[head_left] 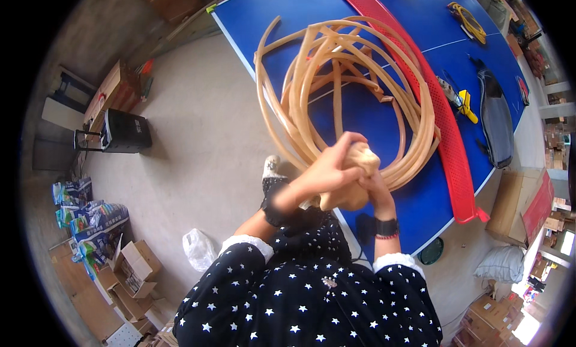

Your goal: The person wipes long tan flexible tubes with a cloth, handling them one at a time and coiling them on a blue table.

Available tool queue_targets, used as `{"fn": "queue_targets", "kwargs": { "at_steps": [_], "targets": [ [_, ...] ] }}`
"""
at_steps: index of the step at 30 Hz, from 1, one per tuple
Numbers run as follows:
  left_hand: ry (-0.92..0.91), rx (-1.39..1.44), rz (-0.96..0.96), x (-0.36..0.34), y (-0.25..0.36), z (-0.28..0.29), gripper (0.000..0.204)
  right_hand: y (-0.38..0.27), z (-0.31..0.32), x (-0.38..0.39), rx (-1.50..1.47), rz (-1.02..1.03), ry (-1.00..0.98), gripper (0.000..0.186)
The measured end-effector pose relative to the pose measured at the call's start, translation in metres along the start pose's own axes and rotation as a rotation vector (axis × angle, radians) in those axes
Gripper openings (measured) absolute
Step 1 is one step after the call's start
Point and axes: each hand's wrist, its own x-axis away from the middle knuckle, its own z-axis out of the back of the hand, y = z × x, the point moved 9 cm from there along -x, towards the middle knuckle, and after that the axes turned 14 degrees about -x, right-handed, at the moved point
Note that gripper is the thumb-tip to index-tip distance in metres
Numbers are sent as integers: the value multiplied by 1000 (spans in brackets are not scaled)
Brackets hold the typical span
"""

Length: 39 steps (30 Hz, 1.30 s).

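Tan coil (298, 98) on blue table (420, 209), black case (127, 131) on grey floor (192, 107)

Storeroom-cum-workroom, indoor, type of building uncertain. Floor (198, 125): bare, grey, concrete-like. One blue table (246, 11), white-lined, a red perforated strip (447, 149) laid across it (a table-tennis table, by its look), with a yellow-handled tool (467, 107) on top. Cardboard boxes (489, 314), stacked at lower right; one open carton (137, 266), lower left. Filled printed bags (99, 221), heaped near the wall. One black wheeled case (126, 131).
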Motion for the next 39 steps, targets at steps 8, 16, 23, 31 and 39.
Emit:
{"fn": "queue_targets", "kwargs": {
  "at_steps": [8,16,23,31,39],
  "targets": [
    [-141,-392,199,-6,-62,172,50,23,-85,-139,513,65,-64,33],
    [392,-575,361,-129,-238,403,38,62,-91,-284,-125,23,431,27],
    [282,-514,590,-241,-357,403,52,57,-72,-347,-531,140,553,42],
    [383,-179,331,-185,-242,389,32,8,-110,-351,-527,465,437,52],
    [437,-344,147,-23,-151,305,22,-7,-199,-330,341,643,245,46]
  ]
}}
